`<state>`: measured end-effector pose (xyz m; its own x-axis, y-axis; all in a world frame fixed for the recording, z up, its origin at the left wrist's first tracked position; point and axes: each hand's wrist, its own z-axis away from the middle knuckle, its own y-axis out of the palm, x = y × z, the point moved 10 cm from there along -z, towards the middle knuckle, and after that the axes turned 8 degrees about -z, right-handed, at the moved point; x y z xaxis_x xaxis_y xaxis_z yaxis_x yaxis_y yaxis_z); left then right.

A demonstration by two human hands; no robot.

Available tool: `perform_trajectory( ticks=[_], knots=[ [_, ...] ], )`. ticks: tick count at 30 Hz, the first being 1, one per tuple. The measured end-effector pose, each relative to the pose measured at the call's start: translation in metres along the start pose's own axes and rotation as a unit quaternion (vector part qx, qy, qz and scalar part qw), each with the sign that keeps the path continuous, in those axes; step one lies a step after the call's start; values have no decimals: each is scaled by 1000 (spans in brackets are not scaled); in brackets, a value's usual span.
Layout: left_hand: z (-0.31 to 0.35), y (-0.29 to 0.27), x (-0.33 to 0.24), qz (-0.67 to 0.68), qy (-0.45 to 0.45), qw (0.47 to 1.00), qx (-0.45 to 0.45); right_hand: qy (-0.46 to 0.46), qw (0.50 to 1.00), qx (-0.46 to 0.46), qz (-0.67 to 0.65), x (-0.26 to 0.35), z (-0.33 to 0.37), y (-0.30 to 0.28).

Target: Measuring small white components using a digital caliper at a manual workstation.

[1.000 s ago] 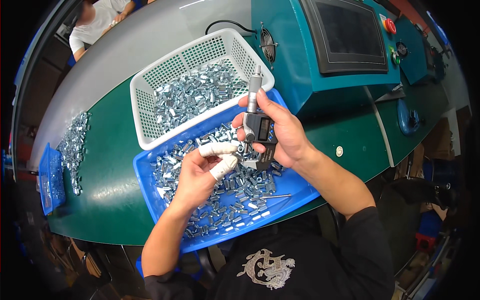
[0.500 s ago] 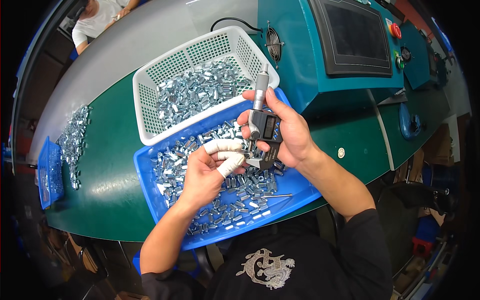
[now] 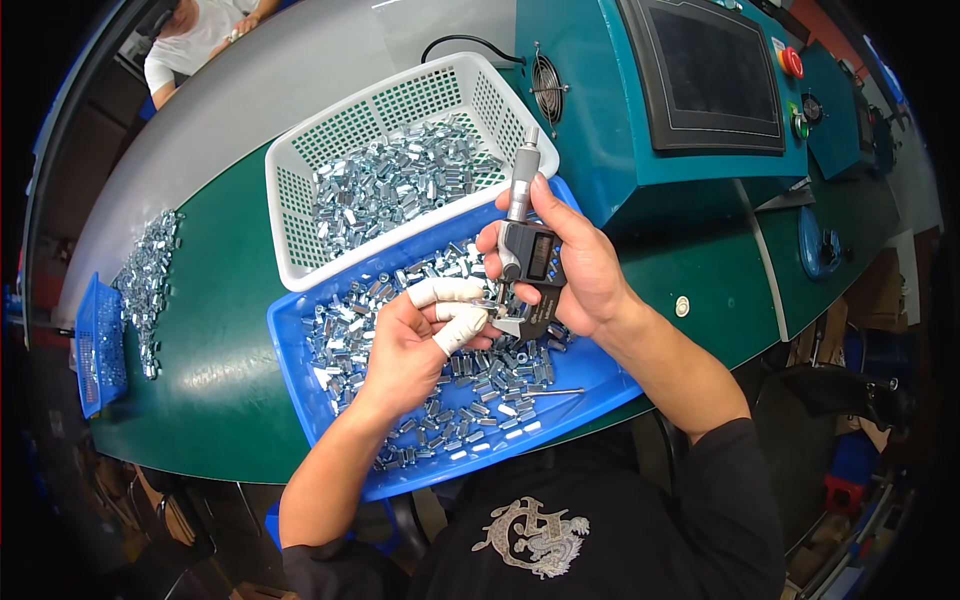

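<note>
In my right hand (image 3: pixel 585 265) is a digital micrometer (image 3: pixel 527 250), held nearly upright with its thimble at the top and its frame below. My left hand (image 3: pixel 415 345), with white covers on the thumb and fingers, pinches a small metal part (image 3: pixel 488 305) at the micrometer's jaws. Fingertips hide most of that part. Both hands are above a blue tray (image 3: pixel 292 365) full of shiny hexagonal metal standoffs (image 3: pixel 490 385). A thin metal rod (image 3: pixel 555 391) lies in the tray's right part.
A white perforated basket (image 3: pixel 283 215) with more metal pieces stands behind the tray. Loose pieces (image 3: pixel 150 275) and a small blue basket (image 3: pixel 88 350) are at left. A teal machine (image 3: pixel 590 110) with a dark screen (image 3: pixel 705 80) stands at right. Another person (image 3: pixel 195 45) is at the far left.
Almost nothing differs. My right fingers and the micrometer have shifted very slightly; my left hand keeps its pinch at the jaws.
</note>
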<state>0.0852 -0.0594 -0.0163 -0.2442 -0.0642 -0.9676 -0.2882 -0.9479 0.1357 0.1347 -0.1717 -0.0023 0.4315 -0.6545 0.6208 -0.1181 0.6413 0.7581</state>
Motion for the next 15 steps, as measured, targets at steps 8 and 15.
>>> perform_trajectory(
  ticks=[8,15],
  knots=[
    [-1,-5,2,-23,13,999,-19,-5,999,-24,31,2,1,-1],
    [-1,-12,6,-49,1,998,-33,4,999,-14,43,1,4,4]
  ],
)
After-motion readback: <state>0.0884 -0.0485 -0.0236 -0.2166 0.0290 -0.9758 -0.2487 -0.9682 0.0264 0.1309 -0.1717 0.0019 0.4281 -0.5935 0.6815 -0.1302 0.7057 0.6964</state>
